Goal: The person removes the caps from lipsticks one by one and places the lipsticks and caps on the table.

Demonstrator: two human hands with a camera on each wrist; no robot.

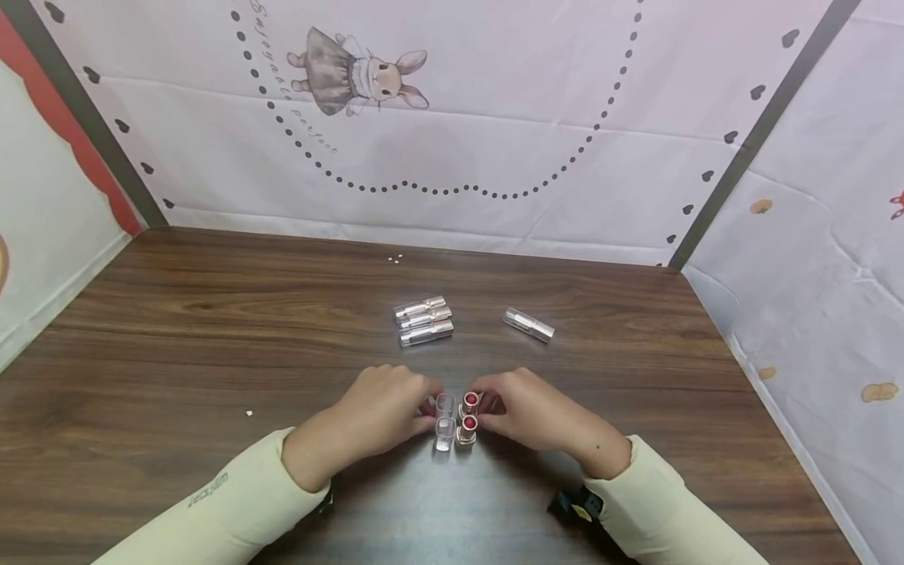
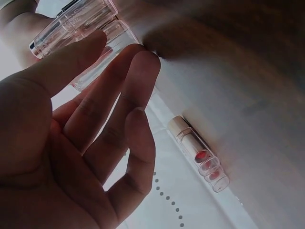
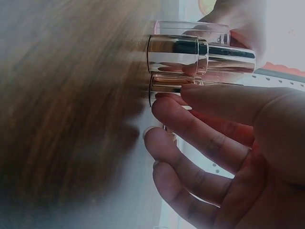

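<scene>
Two uncapped lipsticks with red tips stand upright side by side, the far lipstick point(image 1: 471, 400) and the near lipstick point(image 1: 466, 431). Just left of them are two clear lipstick caps, the far cap point(image 1: 444, 403) and the near cap point(image 1: 445, 433). My left hand point(image 1: 388, 404) holds the far cap between thumb and fingers. From the other side, my right hand point(image 1: 526, 410) pinches the far lipstick low on its shiny case. In the right wrist view, the near lipstick point(image 3: 174, 55) stands beside the thumb, on the wooden table.
Farther back, three capped lipsticks point(image 1: 425, 320) lie together in a row. Another capped lipstick point(image 1: 528, 324) lies to their right. Small white bits point(image 1: 395, 259) dot the table point(image 1: 212, 314). A printed cloth point(image 1: 494, 94) hangs behind it.
</scene>
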